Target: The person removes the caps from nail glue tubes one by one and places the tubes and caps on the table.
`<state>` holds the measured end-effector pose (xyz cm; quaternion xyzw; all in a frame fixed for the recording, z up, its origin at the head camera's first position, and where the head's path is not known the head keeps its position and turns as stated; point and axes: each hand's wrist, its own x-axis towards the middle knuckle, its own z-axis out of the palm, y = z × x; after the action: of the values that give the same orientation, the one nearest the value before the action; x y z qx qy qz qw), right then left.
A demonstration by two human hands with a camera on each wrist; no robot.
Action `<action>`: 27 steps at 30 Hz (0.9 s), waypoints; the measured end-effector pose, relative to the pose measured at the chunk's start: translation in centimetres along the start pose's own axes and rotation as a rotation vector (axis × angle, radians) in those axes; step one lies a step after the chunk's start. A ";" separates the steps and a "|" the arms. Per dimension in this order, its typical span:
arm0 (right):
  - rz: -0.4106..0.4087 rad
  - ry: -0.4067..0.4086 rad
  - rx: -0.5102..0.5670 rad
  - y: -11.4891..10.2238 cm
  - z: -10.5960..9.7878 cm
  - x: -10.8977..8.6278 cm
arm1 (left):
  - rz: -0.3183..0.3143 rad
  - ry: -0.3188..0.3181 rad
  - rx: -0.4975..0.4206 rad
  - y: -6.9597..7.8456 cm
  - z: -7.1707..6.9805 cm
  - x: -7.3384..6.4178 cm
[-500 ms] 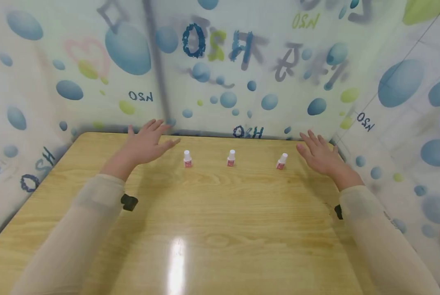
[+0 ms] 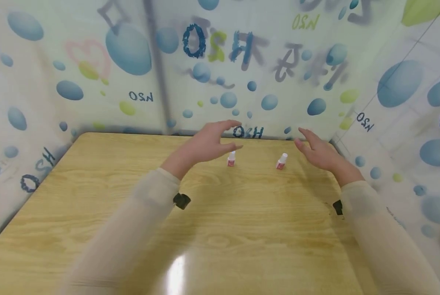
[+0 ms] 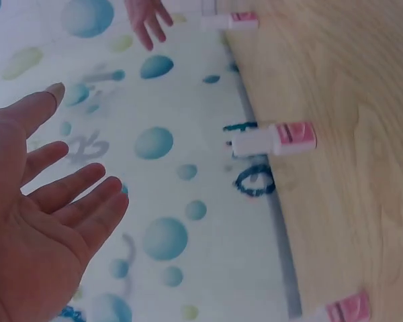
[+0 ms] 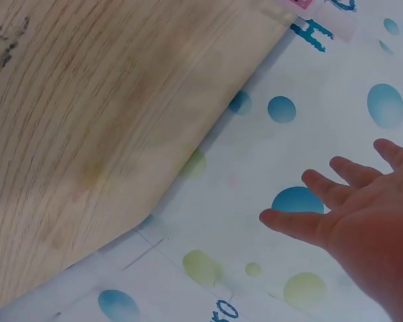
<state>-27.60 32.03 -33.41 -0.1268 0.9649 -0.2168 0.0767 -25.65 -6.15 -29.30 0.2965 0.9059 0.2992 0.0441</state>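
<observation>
Two small white-capped bottles with red labels show in the head view: a middle bottle point(image 2: 231, 160) and a right bottle point(image 2: 282, 161), both standing near the table's back edge. My left hand point(image 2: 207, 143) hovers with relaxed, spread fingers, its thumb across the middle bottle's cap. It hides a left bottle point(image 3: 349, 308), which appears at the bottom of the left wrist view. Just right of the right bottle, my right hand point(image 2: 317, 153) is held in the air with extended fingers. Both palms hold nothing, as the wrist views show.
The wooden table point(image 2: 220, 246) meets a printed backdrop point(image 2: 227, 78) with blue and green drops along its far edge. A similar side wall point(image 2: 400, 135) rises at the right. Dark wrist devices point(image 2: 182, 200) hang below the sleeves.
My left hand has swept right, from left of the left bottle to in front of it and the middle one. The right hand has turned slightly in place. The middle and right bottles have not moved.
</observation>
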 end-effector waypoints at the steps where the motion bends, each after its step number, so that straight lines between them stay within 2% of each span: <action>1: 0.002 -0.002 0.016 0.1 0.0 0.0 | 0.003 -0.019 -0.021 0.3 0.7 0.7; 3: 0.004 -0.007 0.046 0.2 0.1 0.0 | -0.002 -0.062 -0.069 0.8 2.3 1.9; 7: -0.007 -0.011 0.082 0.2 0.4 0.0 | -0.023 -0.126 -0.091 1.3 5.2 3.9; 11: -0.008 -0.004 0.064 0.0 0.4 -0.1 | -0.036 -0.153 -0.090 1.8 7.9 5.5; 16: 0.002 0.017 0.079 -0.6 0.5 0.1 | -0.094 -0.136 -0.109 1.9 10.6 7.1; 20: -0.015 0.055 0.114 -0.6 1.3 0.4 | -0.138 -0.125 -0.170 1.2 12.9 8.3; 23: -0.020 0.088 0.166 -0.2 2.1 0.5 | -0.149 -0.102 -0.219 0.7 14.8 9.3; 27: 0.017 0.143 0.232 0.5 3.2 0.5 | -0.137 -0.057 -0.260 -0.1 16.8 10.4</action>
<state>-27.56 31.08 -36.52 -0.0931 0.9374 -0.3346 0.0235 -29.89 8.37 -42.07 0.2342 0.8759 0.4020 0.1281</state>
